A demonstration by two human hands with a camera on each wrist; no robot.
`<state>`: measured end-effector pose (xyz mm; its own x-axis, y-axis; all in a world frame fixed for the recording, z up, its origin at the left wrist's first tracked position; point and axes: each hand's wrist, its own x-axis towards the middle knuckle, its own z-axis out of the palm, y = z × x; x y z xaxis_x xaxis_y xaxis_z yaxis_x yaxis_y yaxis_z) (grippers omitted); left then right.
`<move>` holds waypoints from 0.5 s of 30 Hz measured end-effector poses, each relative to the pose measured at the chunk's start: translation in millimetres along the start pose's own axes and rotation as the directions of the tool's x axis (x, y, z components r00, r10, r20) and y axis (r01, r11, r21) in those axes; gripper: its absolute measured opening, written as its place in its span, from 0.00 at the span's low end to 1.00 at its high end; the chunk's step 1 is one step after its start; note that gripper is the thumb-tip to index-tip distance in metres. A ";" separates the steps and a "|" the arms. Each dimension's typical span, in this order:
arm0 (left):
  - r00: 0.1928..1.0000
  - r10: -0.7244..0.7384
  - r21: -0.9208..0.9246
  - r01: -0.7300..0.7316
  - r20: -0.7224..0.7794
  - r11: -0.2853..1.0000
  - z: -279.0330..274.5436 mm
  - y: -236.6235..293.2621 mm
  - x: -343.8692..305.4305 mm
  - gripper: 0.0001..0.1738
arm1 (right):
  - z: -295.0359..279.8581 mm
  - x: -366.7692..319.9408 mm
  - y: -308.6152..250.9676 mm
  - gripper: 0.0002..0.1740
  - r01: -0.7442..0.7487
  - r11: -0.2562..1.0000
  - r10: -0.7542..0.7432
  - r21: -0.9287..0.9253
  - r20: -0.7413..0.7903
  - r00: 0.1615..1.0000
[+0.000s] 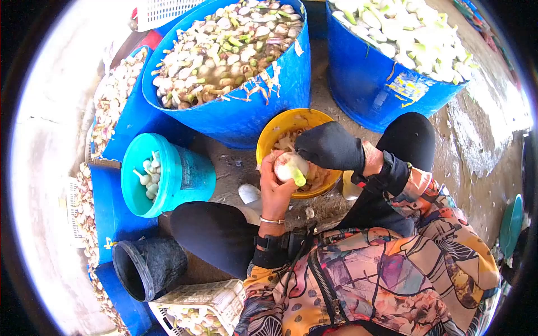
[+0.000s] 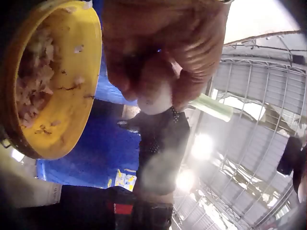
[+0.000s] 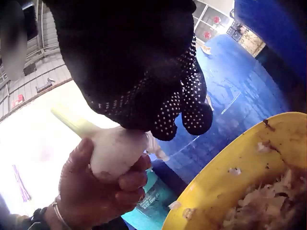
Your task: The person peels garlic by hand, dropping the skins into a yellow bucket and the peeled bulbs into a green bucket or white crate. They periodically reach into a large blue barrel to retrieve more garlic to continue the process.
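Note:
A white garlic bulb [image 1: 287, 167] with a short green stem is gripped by the bare left hand [image 1: 274, 190] over the yellow bucket [image 1: 268, 130]. The right hand [image 1: 330, 147], in a black dotted glove, is at the bulb's far side. In the right wrist view the left hand [image 3: 98, 196] curls round the bulb [image 3: 115, 151], and the gloved fingers [image 3: 165, 117] touch its top, with a strip of loose skin beside them. The left wrist view shows the left hand [image 2: 168, 43] on the bulb [image 2: 156, 96]; the glove [image 2: 163, 148] is below it. Whether the glove holds anything is hidden.
Two large blue tubs of garlic [image 1: 280, 89] [image 1: 364, 84] stand beyond the yellow bucket. At left are a turquoise bucket [image 1: 196, 173] with several peeled bulbs, a black bucket [image 1: 168, 260] and a white crate [image 1: 224, 302]. Blue containers [image 1: 120, 213] line the left side.

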<state>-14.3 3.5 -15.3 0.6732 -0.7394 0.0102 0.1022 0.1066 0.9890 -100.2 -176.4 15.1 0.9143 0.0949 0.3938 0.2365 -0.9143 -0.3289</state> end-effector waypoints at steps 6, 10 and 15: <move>0.959 -0.117 -0.487 0.233 0.257 0.842 -0.5 1.3 1.8 0.37 | -0.5 3.6 24.5 0.05 -0.123 0.963 0.139 0.240 -0.053 0.989; 0.954 -0.145 -0.549 0.272 0.263 0.791 0.8 4.6 -0.1 0.41 | -14.2 2.6 8.1 0.09 -0.241 0.845 0.275 0.477 -0.001 0.962; 0.962 -0.135 -0.606 0.256 0.238 0.753 -2.7 -3.6 -2.8 0.35 | -1.1 -4.2 5.7 0.12 -0.330 0.672 0.237 0.663 0.231 0.944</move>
<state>-14.6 7.0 -19.3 0.4590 -0.8840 -0.0889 0.6931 0.2938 0.6582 -103.1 -182.4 12.5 0.9947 -0.0360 0.0960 0.0749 -0.3842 -0.9202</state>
